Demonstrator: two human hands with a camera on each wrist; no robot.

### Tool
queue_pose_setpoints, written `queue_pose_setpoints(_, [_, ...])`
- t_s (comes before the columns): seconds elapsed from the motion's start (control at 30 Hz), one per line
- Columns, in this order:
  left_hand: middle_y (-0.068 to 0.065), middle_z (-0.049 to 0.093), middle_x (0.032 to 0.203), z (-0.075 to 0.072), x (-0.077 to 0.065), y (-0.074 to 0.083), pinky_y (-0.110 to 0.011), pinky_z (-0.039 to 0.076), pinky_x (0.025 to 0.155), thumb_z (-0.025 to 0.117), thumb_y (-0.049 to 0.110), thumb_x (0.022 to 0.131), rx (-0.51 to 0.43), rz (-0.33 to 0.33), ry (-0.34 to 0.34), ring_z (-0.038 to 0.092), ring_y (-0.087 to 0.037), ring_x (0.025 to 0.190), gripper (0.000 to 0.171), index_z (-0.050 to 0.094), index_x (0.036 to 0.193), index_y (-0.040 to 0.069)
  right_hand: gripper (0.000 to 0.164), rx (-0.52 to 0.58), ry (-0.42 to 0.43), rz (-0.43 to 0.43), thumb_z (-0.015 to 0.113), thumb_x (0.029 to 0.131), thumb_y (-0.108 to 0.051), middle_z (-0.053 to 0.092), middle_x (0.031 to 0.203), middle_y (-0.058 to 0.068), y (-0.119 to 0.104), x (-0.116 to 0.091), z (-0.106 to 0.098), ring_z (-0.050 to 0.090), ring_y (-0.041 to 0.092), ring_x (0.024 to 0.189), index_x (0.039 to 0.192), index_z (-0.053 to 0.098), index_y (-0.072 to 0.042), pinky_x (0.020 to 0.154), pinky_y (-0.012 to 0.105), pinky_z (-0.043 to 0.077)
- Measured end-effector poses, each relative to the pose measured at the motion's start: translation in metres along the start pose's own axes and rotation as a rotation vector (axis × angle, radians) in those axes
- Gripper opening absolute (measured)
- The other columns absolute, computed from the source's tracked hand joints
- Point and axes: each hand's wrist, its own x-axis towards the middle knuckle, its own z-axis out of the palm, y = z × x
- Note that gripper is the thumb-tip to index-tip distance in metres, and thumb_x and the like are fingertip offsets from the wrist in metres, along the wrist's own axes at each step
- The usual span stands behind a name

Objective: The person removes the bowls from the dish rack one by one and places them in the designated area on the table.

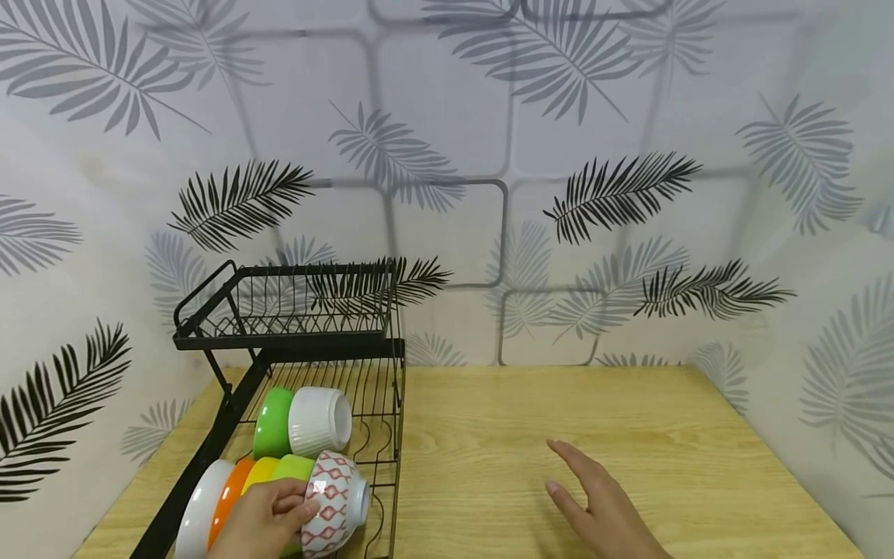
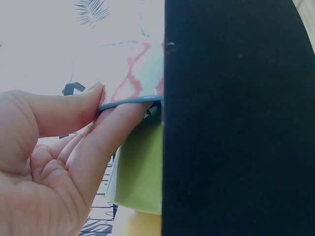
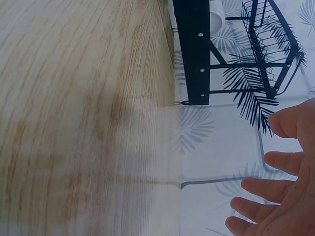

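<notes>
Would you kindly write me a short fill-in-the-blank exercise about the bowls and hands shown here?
1. The ____ hand pinches the patterned bowl.
2. The right hand holds ____.
3. In the back row, the ribbed white bowl stands beside a ____ bowl.
4. In the front row, the orange bowl sits between a white one and a ____ one.

Missing words: left; nothing; green; yellow.

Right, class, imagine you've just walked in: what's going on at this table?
A person's left hand pinches the rim of a red-patterned bowl at a black dish rack, next to a light green bowl in the front row; whether the rack bears the held bowl's weight is unclear. A green bowl and a ribbed white bowl sit behind. The right hand holds nothing, over the wooden table.
</notes>
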Motion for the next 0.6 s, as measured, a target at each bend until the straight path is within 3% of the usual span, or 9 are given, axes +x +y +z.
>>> queue_pose_setpoints(0.43, [-0.006, 0.070, 0.089, 0.003, -0.009, 0.008, -0.029, 0.058, 0.066, 0.066, 0.008, 0.089, 0.040, 0.058, 0.073, 0.065, -0.016, 0.080, 0.029, 0.062, 0.111, -0.011, 0.046, -0.012, 0.009, -0.004, 0.058, 0.096, -0.031, 0.047, 0.141, 0.020, 0.000, 0.000, -0.001, 0.039, 0.047, 0.130, 0.136, 0.053, -0.008, 0.097, 0.069, 0.036])
queue_pose_setpoints(0.6, [-0.008, 0.071, 0.091, 0.004, -0.014, 0.011, -0.028, 0.058, 0.068, 0.068, 0.007, 0.088, 0.033, 0.134, 0.114, 0.066, -0.017, 0.082, 0.028, 0.064, 0.110, -0.010, 0.048, 0.002, -0.022, 0.018, 0.056, 0.097, -0.034, 0.045, 0.143, 0.021, 0.000, 0.000, -0.002, 0.035, 0.048, 0.132, 0.137, 0.052, -0.008, 0.098, 0.070, 0.034])
